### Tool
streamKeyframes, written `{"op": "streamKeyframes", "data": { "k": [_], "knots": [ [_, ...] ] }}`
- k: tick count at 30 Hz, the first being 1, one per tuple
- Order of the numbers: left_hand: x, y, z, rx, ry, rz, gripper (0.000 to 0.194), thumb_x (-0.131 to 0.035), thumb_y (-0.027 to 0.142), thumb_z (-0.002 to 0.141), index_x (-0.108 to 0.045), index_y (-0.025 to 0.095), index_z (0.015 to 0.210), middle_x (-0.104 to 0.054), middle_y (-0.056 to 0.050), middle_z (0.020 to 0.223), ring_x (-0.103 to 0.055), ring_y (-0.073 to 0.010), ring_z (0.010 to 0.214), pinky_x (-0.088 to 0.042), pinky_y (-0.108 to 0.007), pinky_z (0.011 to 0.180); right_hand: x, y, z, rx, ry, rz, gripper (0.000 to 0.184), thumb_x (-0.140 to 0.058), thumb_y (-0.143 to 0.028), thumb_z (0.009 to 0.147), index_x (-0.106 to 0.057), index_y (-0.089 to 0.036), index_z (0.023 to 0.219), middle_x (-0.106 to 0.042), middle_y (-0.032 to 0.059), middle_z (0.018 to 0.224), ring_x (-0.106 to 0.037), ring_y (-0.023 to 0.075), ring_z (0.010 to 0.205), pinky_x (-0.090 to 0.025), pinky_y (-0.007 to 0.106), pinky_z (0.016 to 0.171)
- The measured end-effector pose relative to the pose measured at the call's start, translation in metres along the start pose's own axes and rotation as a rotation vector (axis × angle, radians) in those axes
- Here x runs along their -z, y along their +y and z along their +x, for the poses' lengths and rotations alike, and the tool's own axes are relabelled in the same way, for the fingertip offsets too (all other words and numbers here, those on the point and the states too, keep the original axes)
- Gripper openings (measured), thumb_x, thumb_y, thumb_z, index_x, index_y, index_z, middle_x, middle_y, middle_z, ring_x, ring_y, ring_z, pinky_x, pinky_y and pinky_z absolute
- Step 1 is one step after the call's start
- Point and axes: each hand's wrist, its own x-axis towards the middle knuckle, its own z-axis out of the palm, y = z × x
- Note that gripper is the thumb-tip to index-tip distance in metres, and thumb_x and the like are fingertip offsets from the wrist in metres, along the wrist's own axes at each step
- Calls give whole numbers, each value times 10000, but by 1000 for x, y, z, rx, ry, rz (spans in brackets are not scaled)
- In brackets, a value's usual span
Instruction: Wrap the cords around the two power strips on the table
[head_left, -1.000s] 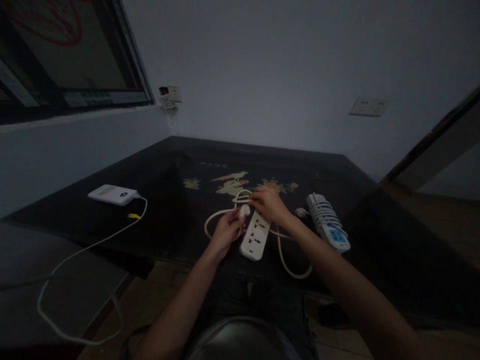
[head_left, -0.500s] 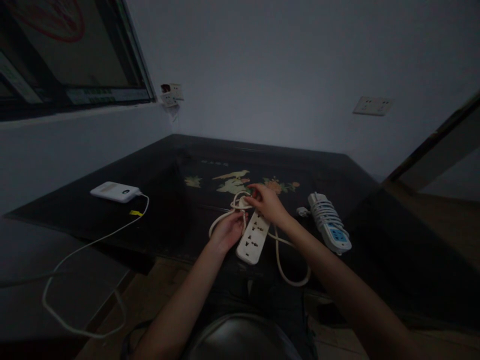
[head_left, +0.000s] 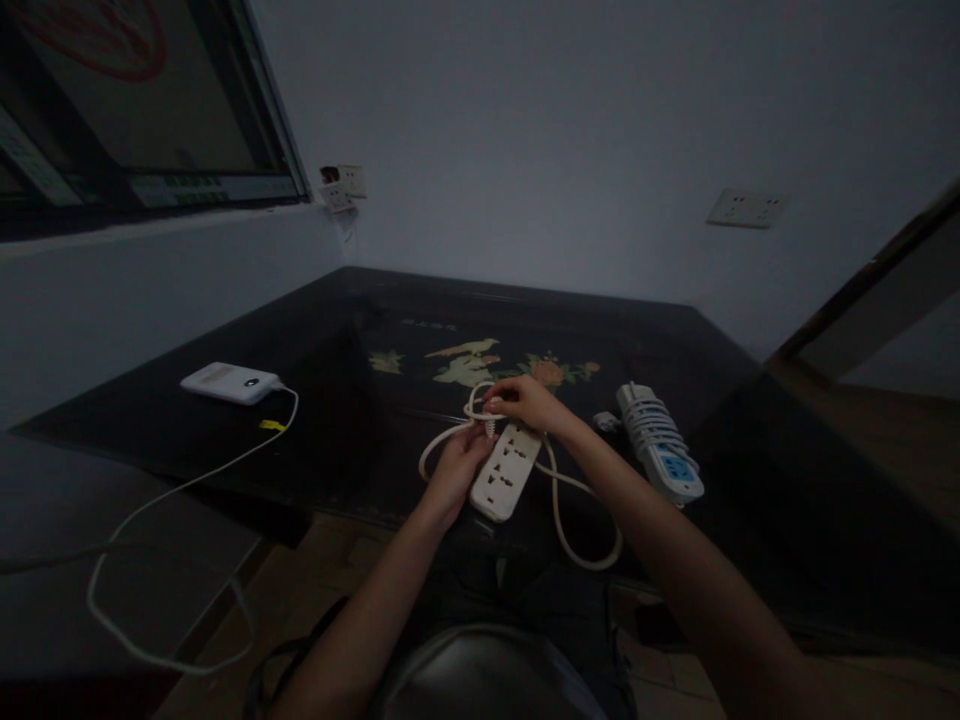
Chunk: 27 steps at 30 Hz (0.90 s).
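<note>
"Right, we've got the white power strip (head_left: 510, 465) slanting away from us, long axis running from near to far, far end tipped a little rightward. So where's the plug?"

"Just left of the strip's far end! We see the plug (head_left: 490, 427) between both hands, ribbed collar towards us, lying roughly along the strip's own direction."

"And our hands?"

"Our right hand (head_left: 532, 402) sits over the strip's far end, thumb and fingertips pinched on the plug's far part. Our left hand (head_left: 456, 465) is off the strip's left side, fingers curled up by the ribbed collar; whether they grip or merely steady, we can't tell."

"Which is nearer, then?"

"Neither, we'd say: both sets of fingertips are at the plug, the right beyond it, the left on our side."

"And the cord (head_left: 592, 567)?"

"It loops out on both sides of the strip, with one small loop right by the right fingertips. How that threads past the plug, we can't make out in this dimness. Farther right of the strip, we have a cord-wrapped block (head_left: 676, 468) with blue sockets."
</note>
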Motion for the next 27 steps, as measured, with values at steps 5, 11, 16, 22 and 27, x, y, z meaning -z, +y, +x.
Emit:
{"op": "streamKeyframes", "data": {
  "k": [5, 11, 16, 22, 27],
  "knots": [
    [1, -6, -3, -45, 55, 6, 421, -757, 167, 588, -613, 145, 983, -712, -69, 938, -648, -192, 899, -455, -274, 805, 9, -4, 0, 12, -197, 95, 290, -661, -262, 729, -706, -157, 995, -676, 26, 782, -572, 137, 671, -428, 242, 605],
    [4, -10, 1, -66, 95, 49, 471, -720, 207, 656, -573, 183, 1103, -693, -66, 1003, -626, -212, 997, -430, -344, 925, 14, -5, -2, 37, -259, 145, 311, -669, -279, 718, -693, -163, 1006, -671, 21, 818, -573, 135, 691, -437, 251, 646],
    [10, -15, -25, -317, 57, 611, 506, -651, 181, 726, -557, 187, 1223, -493, -122, 1355, -390, -273, 1306, -261, -418, 1101, 8, -3, -3, 44, -107, 43, 215, -640, -256, 732, -666, -142, 912, -578, -14, 689, -480, 107, 600, -359, 224, 560],
    [2, -9, -47, -522, -109, 1137, 560, -629, 204, 760, -517, 257, 1306, -442, -96, 1406, -349, -299, 1322, -248, -447, 1106, 3, -7, -4, 49, 3, 47, 176, -625, -247, 744, -604, -136, 878, -581, 7, 779, -497, 113, 673, -373, 227, 616],
    [2, -7, -33, -483, -110, 1241, 541, -622, 211, 763, -533, 284, 1291, -467, -91, 1396, -436, -326, 1257, -345, -453, 1035, 6, -14, -4, 36, -22, 110, 213, -645, -279, 718, -587, -144, 873, -542, -18, 702, -478, 108, 614, -367, 225, 567]
  ]
}}
